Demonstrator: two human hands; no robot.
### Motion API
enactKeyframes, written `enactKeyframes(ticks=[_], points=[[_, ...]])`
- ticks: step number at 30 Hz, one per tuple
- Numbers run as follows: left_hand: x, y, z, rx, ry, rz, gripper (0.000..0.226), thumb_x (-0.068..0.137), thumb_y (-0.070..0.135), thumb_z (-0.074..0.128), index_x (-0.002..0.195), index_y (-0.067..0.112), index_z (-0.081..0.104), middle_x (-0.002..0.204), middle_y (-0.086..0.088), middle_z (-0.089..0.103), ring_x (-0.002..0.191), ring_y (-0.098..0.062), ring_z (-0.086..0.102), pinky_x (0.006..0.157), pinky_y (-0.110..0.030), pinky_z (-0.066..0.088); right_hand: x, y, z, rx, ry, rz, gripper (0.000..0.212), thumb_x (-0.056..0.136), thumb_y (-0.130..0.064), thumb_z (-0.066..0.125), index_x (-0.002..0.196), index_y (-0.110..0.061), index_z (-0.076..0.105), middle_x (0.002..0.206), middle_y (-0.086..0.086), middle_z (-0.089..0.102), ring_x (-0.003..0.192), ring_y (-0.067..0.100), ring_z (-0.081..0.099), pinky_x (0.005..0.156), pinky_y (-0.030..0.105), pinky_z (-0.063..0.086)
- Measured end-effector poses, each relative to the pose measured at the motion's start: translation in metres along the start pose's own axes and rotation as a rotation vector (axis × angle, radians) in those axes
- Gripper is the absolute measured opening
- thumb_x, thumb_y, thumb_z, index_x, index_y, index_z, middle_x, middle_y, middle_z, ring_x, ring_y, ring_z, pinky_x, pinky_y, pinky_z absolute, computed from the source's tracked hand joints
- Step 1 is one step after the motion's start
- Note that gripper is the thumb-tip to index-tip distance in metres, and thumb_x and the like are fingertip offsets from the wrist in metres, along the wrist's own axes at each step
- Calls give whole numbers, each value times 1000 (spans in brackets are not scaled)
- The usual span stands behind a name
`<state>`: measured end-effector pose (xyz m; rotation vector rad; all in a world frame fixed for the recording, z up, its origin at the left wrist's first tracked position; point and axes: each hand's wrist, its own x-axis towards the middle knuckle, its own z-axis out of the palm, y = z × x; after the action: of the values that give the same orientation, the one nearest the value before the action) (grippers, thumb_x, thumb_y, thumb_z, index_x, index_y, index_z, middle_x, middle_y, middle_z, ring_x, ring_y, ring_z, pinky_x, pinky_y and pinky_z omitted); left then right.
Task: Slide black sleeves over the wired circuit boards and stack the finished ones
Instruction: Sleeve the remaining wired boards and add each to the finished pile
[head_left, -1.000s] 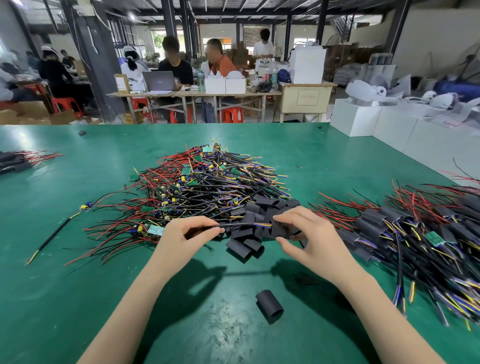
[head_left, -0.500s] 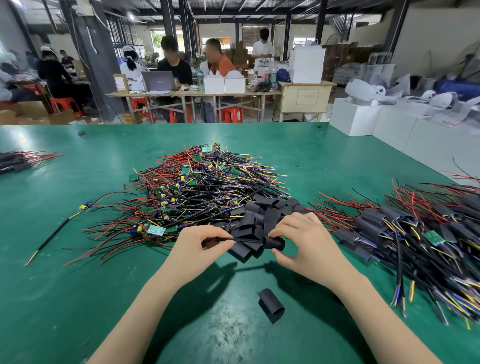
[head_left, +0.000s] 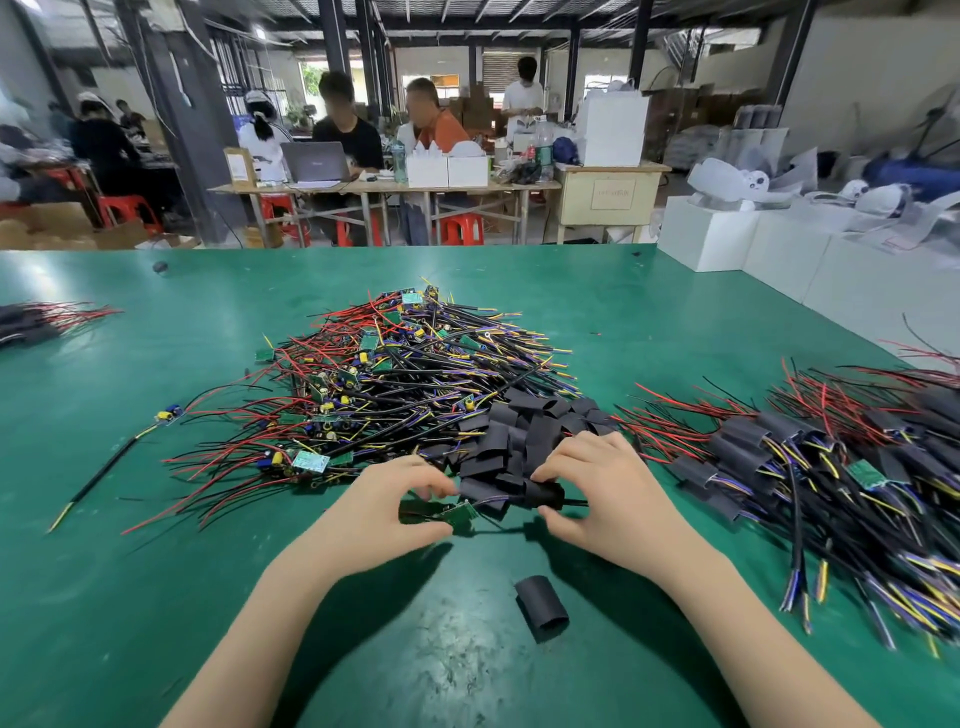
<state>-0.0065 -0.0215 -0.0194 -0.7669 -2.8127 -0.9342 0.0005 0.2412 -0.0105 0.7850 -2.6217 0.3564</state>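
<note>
My left hand (head_left: 384, 506) pinches a small green circuit board (head_left: 460, 513) by its left end, just above the green table (head_left: 156, 597). Its wires run right into a black sleeve (head_left: 543, 493) that my right hand (head_left: 608, 493) grips between fingers and thumb. The sleeve sits on the wires, right of the board, which is bare. Behind my hands lie a heap of loose black sleeves (head_left: 524, 431) and a big pile of wired boards (head_left: 405, 384). The stack of sleeved boards (head_left: 810, 467) lies at the right.
One loose black sleeve (head_left: 541, 607) lies on the table near me, between my forearms. A single wired board (head_left: 169, 414) lies apart at the left, and another small bundle (head_left: 36, 318) at the far left edge. People work at tables beyond the far edge.
Both hands moved toward me and slightly down. The green board now shows between my left fingers, and the sleeve has travelled along the wires toward it.
</note>
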Motion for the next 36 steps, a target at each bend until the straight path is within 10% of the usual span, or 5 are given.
enactKeyframes(ticks=[12, 22, 36], points=[[5, 21, 17, 13, 186, 185, 16, 76, 7, 79, 87, 16, 73, 84, 10, 65, 80, -1, 58, 72, -13, 43, 0, -15, 2, 268, -34, 79, 23, 76, -33, 69, 97, -23, 68, 92, -12, 60, 83, 5, 55, 78, 24, 36], [7, 17, 28, 173, 154, 162, 19, 92, 25, 63, 111, 25, 64, 100, 14, 63, 92, -5, 51, 83, -19, 31, 1, -14, 0, 363, -38, 75, 20, 73, -25, 73, 92, -20, 68, 88, -10, 59, 80, 2, 54, 82, 29, 45], [4, 21, 19, -239, 151, 36, 22, 84, 15, 75, 102, 28, 73, 93, 19, 67, 87, -9, 63, 78, -29, 50, 0, -15, -5, 341, -67, 48, 26, 74, -31, 69, 98, -23, 68, 92, -11, 58, 84, 5, 54, 84, 34, 45]])
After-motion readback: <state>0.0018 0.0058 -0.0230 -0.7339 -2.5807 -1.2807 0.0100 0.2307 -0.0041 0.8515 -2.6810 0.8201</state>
